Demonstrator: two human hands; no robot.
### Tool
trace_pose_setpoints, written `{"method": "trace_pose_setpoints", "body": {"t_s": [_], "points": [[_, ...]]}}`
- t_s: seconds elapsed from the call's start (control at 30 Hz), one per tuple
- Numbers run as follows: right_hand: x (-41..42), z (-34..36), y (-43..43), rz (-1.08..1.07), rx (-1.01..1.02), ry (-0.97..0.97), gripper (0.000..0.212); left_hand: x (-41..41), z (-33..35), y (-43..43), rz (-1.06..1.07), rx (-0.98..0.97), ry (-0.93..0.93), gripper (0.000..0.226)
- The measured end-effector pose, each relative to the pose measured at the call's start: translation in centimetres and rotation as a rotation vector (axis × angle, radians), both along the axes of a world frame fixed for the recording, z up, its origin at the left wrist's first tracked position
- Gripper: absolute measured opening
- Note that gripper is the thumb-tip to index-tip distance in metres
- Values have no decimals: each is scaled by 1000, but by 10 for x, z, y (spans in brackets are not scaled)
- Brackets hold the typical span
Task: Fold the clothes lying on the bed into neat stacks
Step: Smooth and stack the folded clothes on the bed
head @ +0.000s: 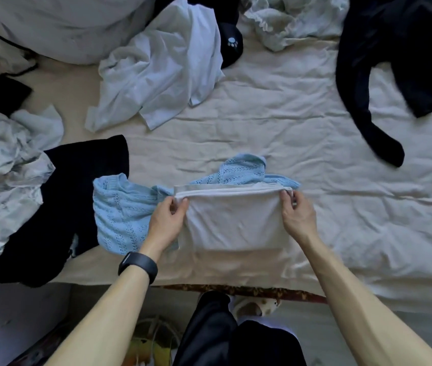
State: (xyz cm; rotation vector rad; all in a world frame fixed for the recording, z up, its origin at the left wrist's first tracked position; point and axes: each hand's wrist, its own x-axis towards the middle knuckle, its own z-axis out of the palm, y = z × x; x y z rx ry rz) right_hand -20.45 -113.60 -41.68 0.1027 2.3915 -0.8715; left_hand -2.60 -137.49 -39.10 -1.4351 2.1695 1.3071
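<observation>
A white garment (233, 220) lies folded into a rectangle near the bed's front edge, its far edge doubled over. My left hand (167, 220) pinches the far left corner of that fold. My right hand (298, 215) pinches the far right corner. Under and behind it lies a light blue knitted sweater (120, 212), spread out to the left. A crumpled white shirt (162, 64) sits farther back, and a black garment (72, 207) lies at the left beside the sweater.
The cream bed sheet (341, 207) is bare at the middle and right. A dark navy garment (394, 62) sprawls at the back right. Pale crumpled clothes (6, 167) pile at the left, and lacy white fabric (289, 19) lies at the back.
</observation>
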Motion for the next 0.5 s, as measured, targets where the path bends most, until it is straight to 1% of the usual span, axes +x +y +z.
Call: {"method": "trace_pose_setpoints", "body": {"t_s": [0.1, 0.2, 0.27, 0.37, 0.5], "points": [[0, -22, -14, -13, 54, 15, 32, -13, -23, 4, 38, -84, -37, 36], [-1, -38, -23, -31, 130, 24, 40, -25, -44, 5, 73, -182, -18, 36], [-4, -47, -27, -13, 192, 20, 42, -31, -59, 2, 67, -235, -76, 38], [-4, -60, -31, 51, 271, 35, 41, -35, -75, 3, 45, -246, -196, 43], [0, -64, -36, 38, 283, 31, 39, -42, -74, 11, 3, -296, -283, 44]]}}
